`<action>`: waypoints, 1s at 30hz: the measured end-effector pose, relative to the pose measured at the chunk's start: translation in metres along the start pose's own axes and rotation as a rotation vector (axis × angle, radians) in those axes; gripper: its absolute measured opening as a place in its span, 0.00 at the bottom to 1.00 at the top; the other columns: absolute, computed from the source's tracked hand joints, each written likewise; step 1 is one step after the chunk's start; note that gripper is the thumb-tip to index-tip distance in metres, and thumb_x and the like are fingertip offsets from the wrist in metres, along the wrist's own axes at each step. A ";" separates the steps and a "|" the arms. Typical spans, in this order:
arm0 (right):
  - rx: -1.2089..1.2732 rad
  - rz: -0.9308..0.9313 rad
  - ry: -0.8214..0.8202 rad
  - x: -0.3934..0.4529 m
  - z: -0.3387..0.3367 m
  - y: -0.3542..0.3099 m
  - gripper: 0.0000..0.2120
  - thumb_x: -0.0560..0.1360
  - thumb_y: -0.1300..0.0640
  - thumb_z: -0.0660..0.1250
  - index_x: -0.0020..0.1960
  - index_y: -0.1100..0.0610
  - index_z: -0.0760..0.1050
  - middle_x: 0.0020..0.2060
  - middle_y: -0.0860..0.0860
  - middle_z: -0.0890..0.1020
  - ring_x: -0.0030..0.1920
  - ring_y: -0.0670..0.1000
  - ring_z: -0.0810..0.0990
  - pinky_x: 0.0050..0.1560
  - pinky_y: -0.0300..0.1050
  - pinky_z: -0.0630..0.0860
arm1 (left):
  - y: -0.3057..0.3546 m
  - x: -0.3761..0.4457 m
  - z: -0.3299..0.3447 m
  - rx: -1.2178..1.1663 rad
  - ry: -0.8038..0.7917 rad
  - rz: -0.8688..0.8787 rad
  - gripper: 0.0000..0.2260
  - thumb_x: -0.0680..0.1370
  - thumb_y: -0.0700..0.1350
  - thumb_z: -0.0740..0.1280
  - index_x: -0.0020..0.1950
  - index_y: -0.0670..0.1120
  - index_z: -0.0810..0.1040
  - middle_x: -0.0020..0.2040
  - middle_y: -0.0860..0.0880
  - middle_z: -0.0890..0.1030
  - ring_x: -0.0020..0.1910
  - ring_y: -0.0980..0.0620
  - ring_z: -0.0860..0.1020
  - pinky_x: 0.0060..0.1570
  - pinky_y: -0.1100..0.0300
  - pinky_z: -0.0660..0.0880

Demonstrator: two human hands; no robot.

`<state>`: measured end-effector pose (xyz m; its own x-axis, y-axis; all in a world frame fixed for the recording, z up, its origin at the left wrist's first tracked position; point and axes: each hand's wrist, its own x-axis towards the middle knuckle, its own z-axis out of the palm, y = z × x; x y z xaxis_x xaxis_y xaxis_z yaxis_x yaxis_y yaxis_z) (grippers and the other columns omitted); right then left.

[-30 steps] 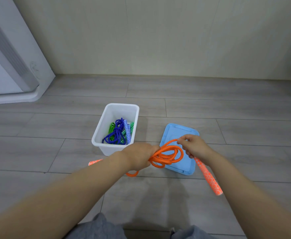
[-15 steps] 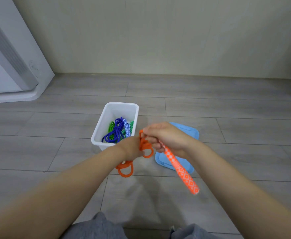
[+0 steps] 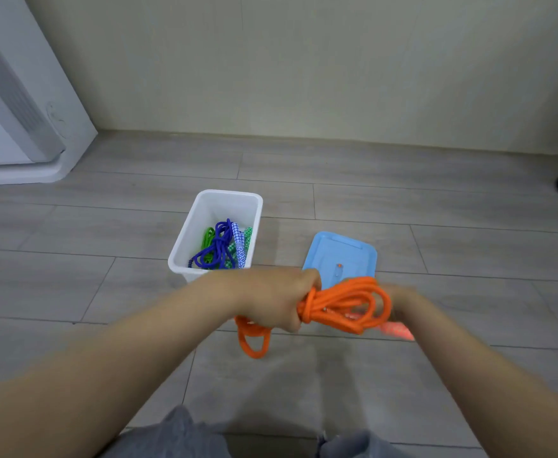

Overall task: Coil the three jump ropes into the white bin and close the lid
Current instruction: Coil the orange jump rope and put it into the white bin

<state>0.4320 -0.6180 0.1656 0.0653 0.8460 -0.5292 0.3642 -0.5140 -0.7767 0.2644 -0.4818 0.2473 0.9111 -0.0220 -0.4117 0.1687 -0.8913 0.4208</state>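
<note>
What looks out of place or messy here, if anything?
Nothing is spilled or broken. The lid lies on the floor beside the bin, not on it. The orange rope is outside the bin, bunched in the left hand, one loop dangling below. The right hand is blurred.

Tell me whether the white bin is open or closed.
Open. The white bin has no lid on it: its blue lid lies flat on the floor beside it, and the blue rope inside shows.
</note>
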 end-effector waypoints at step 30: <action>-0.109 -0.057 0.605 0.025 0.060 -0.075 0.13 0.77 0.44 0.61 0.54 0.52 0.70 0.47 0.48 0.80 0.47 0.50 0.80 0.46 0.47 0.75 | -0.071 0.017 0.033 -1.485 0.207 -0.142 0.20 0.74 0.27 0.58 0.61 0.43 0.76 0.49 0.41 0.81 0.47 0.45 0.79 0.47 0.54 0.77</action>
<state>0.3500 -0.5671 0.1905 0.5469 0.8186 -0.1755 0.4731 -0.4752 -0.7419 0.2550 -0.4342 0.1837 0.8689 0.1980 -0.4537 0.3593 0.3782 0.8532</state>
